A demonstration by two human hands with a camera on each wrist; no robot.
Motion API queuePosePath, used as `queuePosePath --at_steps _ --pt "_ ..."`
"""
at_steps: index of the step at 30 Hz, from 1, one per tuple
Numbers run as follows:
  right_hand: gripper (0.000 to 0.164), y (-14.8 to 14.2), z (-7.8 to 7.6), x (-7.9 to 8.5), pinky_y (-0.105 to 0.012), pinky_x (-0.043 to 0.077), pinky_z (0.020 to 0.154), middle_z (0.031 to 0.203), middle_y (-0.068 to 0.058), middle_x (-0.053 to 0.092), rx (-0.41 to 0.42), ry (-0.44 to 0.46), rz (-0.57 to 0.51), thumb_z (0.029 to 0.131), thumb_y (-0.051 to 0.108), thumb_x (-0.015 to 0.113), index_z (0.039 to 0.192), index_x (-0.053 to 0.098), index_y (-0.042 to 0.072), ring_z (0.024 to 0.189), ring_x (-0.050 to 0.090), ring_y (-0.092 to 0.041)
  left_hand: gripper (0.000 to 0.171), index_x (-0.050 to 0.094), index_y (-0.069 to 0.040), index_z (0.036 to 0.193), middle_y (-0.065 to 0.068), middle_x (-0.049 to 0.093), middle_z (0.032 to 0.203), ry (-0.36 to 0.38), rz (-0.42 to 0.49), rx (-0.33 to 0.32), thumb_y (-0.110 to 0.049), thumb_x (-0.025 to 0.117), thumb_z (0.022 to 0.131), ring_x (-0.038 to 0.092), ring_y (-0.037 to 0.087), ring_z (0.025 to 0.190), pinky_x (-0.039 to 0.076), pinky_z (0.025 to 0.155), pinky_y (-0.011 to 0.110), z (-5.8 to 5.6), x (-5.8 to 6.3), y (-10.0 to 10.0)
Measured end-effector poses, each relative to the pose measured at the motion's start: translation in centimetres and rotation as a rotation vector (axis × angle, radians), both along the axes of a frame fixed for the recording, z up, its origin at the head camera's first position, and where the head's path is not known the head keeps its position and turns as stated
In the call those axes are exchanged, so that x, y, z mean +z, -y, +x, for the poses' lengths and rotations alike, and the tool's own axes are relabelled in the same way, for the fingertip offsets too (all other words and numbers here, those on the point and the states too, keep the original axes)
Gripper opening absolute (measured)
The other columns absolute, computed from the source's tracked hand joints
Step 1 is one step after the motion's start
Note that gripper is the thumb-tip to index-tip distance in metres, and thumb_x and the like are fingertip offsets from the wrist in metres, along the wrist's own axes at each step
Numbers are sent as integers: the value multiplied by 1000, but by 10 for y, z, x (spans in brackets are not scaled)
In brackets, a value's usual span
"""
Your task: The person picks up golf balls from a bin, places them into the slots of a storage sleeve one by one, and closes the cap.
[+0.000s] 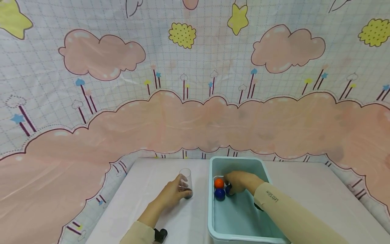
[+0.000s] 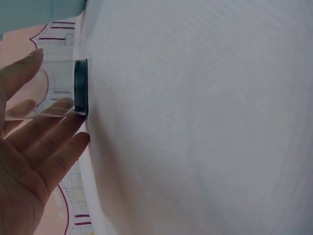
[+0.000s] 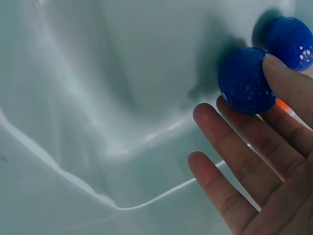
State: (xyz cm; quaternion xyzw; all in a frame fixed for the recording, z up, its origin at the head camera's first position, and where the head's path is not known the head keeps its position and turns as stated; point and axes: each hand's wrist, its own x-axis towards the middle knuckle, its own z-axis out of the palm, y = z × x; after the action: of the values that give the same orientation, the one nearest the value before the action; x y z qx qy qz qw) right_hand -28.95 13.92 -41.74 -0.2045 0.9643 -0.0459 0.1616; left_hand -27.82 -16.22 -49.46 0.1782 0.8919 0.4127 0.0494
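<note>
My left hand (image 1: pixel 171 194) holds a clear cup (image 1: pixel 188 177) that stands upright on the table, thumb on one side and fingers on the other. In the left wrist view, its dark base (image 2: pixel 81 88) meets the white cloth. My right hand (image 1: pixel 241 181) reaches into a light blue-green bin (image 1: pixel 210 211). Between thumb and fingers it pinches a shiny dark blue ball (image 3: pixel 244 81). Right beside that ball lies a second blue ball (image 1: pixel 219 194), with an orange ball (image 1: pixel 218 183) just behind it by the bin's left wall.
The bin stands right of the cup on a white-covered table (image 1: pixel 131 203). Its raised walls surround the right hand. A patterned curtain (image 1: pixel 201 125) with clouds and stars hangs behind the table. A black device (image 1: pixel 160 235) sits at the left wrist.
</note>
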Motion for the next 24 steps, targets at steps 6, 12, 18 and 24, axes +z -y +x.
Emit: queuePosePath --at_steps 6,12,18,24 --pt "25 -3 -1 4 -47 57 98 94 -1 68 -15 12 -12 88 18 84 108 71 11 88 60 -20 45 51 -7 126 19 73 121 -18 -2 4 -27 77 95 72 37 111 59 93 52 0 0 -2" --pt "26 -5 -2 14 -50 56 100 98 -4 70 -1 15 -66 89 16 83 111 72 8 91 60 -23 47 54 -5 126 19 73 119 -23 4 33 -25 79 93 72 37 111 58 94 52 1 0 -3" --pt "26 -8 -3 24 -49 56 98 101 -5 70 4 19 -128 90 15 82 113 72 8 93 60 -23 49 55 -6 127 17 73 120 -16 38 75 -25 82 90 72 34 110 60 90 48 2 -1 -5" --pt "32 -12 -5 29 -48 56 97 103 -7 71 18 20 -171 91 19 81 118 70 7 95 62 -23 50 57 -10 128 14 74 118 -33 88 109 -28 83 89 73 31 107 63 85 43 5 -6 -7"
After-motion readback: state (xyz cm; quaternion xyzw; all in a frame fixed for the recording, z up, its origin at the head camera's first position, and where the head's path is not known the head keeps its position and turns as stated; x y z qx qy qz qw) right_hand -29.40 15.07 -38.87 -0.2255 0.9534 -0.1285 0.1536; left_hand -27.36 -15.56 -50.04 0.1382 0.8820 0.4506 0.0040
